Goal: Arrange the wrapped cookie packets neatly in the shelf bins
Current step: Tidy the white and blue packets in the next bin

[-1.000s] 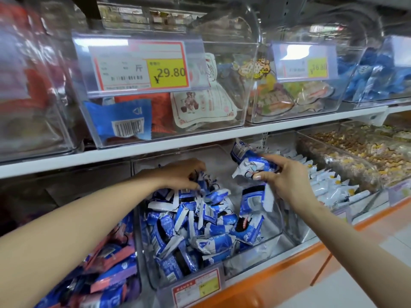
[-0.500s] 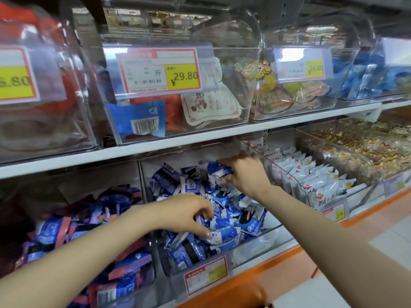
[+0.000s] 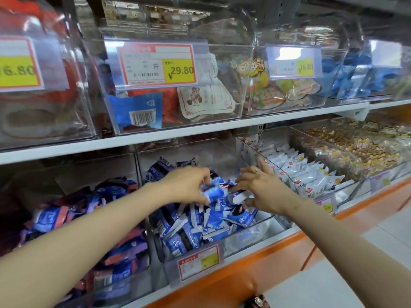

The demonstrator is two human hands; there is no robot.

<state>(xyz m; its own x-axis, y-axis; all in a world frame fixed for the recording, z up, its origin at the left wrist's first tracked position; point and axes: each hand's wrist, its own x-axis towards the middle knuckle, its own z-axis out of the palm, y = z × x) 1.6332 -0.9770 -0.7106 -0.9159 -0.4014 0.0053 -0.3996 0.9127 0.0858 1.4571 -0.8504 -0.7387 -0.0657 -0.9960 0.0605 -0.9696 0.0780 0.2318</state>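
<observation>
Orange edging [image 3: 255, 261] fronts the lower shelf. Behind it, a clear bin [image 3: 249, 234] holds a loose heap of blue-and-white packets [image 3: 195, 227]. Above the heap, the left hand [image 3: 186, 185] has its fingers [image 3: 203, 174] curled down on one blurred blue packet [image 3: 214, 193]. The right hand [image 3: 262, 192] is just beside it, fingers partly spread over the heap; whether it grips anything cannot be told. Right of the bin, white packs [image 3: 311, 176] stand in rows. On the upper shelf [image 3: 155, 138], a tag [image 3: 156, 64] reads 29.80.
</observation>
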